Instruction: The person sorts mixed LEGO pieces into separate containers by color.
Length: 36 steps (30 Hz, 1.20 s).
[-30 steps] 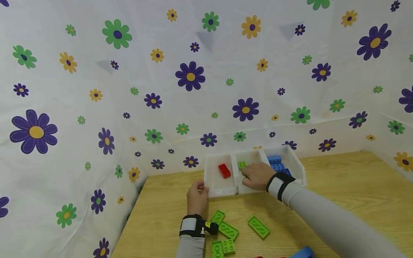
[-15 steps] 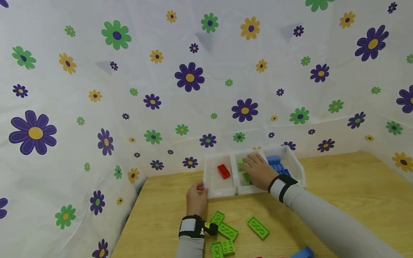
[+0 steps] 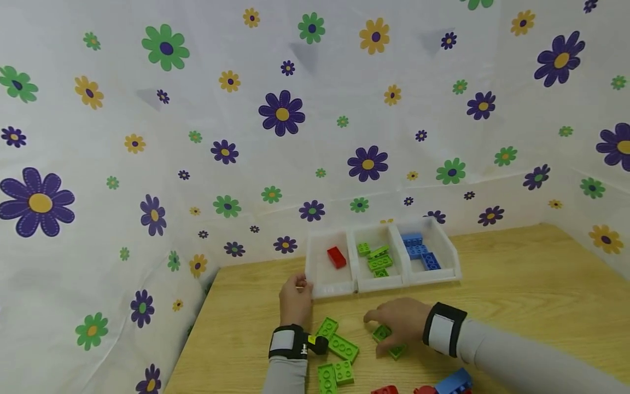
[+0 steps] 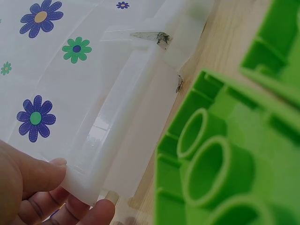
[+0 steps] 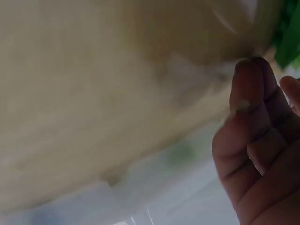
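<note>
In the head view my left hand [image 3: 295,303] holds the front left corner of a white three-part bin [image 3: 331,291]; the left wrist view shows the thumb and fingers pinching that bin wall [image 4: 126,122]. My right hand [image 3: 406,322] reaches over a green toy building brick [image 3: 381,332] on the table, thumb and fingers spread about it and partly hiding it. In the right wrist view the fingertips lie beside a green edge [image 5: 288,42]. Inside the bin are a red brick [image 3: 337,257] at left, several green bricks [image 3: 380,263] in the middle and blue bricks [image 3: 430,261] at right.
Green bricks [image 3: 343,348] lie on the wooden table [image 3: 236,317] beside my left wrist, more [image 3: 344,372] nearer me. At the front edge are a red brick [image 3: 385,390] and a blue brick [image 3: 454,381]. A flowered sheet [image 3: 221,109] hangs behind the bin.
My right hand has left the bin's middle compartment and come down toward me, over the loose green brick. More green bricks show in that compartment. The left hand still holds the bin corner.
</note>
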Tool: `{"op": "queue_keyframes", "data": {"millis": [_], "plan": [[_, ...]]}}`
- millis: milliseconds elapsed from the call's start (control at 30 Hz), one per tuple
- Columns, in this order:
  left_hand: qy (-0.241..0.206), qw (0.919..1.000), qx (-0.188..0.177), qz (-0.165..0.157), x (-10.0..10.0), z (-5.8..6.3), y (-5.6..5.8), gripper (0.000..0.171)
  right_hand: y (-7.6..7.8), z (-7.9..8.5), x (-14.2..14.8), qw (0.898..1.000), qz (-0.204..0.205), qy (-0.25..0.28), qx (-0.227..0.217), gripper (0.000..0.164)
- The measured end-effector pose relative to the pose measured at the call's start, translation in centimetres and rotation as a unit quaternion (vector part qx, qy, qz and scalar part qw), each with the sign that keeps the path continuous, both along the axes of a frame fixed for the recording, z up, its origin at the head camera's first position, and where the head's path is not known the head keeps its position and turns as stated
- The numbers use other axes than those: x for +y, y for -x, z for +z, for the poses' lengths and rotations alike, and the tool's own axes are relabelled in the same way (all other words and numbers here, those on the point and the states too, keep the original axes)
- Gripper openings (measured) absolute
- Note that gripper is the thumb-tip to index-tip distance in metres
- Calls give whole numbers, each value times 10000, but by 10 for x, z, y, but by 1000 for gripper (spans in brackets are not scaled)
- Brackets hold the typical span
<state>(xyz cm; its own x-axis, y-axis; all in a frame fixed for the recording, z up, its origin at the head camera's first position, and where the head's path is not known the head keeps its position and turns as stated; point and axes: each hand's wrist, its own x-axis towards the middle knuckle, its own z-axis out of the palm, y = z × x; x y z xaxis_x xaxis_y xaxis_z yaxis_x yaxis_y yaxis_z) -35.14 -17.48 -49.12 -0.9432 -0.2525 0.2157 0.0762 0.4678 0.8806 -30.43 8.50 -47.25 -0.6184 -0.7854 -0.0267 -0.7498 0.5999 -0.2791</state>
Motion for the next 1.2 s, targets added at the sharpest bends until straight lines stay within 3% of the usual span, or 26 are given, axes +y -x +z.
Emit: {"op": "queue_keyframes", "data": {"millis": [100,200,433,600,733,933,1067,1200], "plan": [[14,10000,-67,12,0,1,0,23,-5,-2,5,9974,84,271,-662,49],[-37,9999,-132,4,-1,0,0,23,-9,2,11,9957,-14,488,-784,37],[22,9999,-105,55,-2,1,2,22,-10,9,23,9982,-146,582,31,17],[33,10000,-51,53,0,1,0,21,0,20,19,9941,-775,527,555,10],[-37,10000,-5,36,1,0,-1,22,21,27,10,9785,-1222,488,1587,28],[69,9999,60,60,0,-2,-1,22,68,22,2,9494,-1213,129,2894,13],[-9,10000,18,41,-1,-2,0,22,88,14,5,9336,-1202,-102,3375,18],[-115,9999,-75,-18,-2,-1,0,22,93,13,19,9210,-1505,281,3583,41]]}}
